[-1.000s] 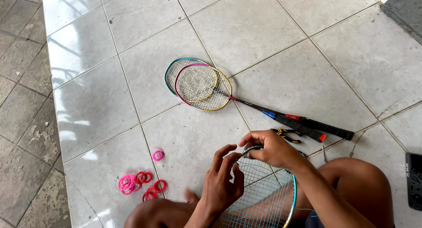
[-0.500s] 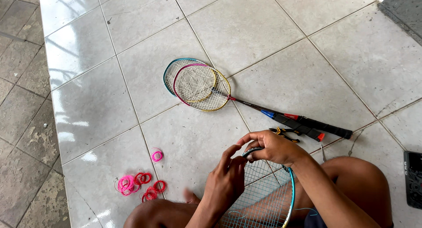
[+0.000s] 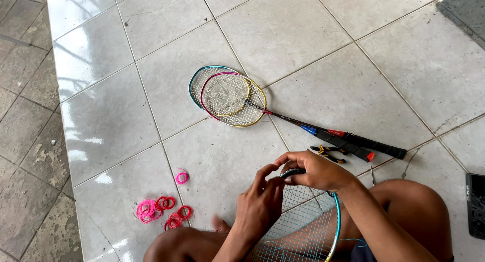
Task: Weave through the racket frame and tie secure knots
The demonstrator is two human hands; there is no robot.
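Two stacked rackets (image 3: 227, 98) are lying far on the tiled floor (image 3: 313, 35), pliers (image 3: 328, 153) sitting beside their handles; pink and red string coils (image 3: 159, 209) are resting near left.

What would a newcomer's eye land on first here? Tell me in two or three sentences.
First, the two hands: the right hand grips the top rim of a strung racket on the person's lap, the left hand working at its strings. Next, two stacked rackets lie on the pale floor tiles ahead, pliers beside their handles. Pink and red string coils sit lower left.

Two rackets (image 3: 230, 98) lie overlapped beyond the lap racket (image 3: 303, 219), coils (image 3: 161, 211) left.
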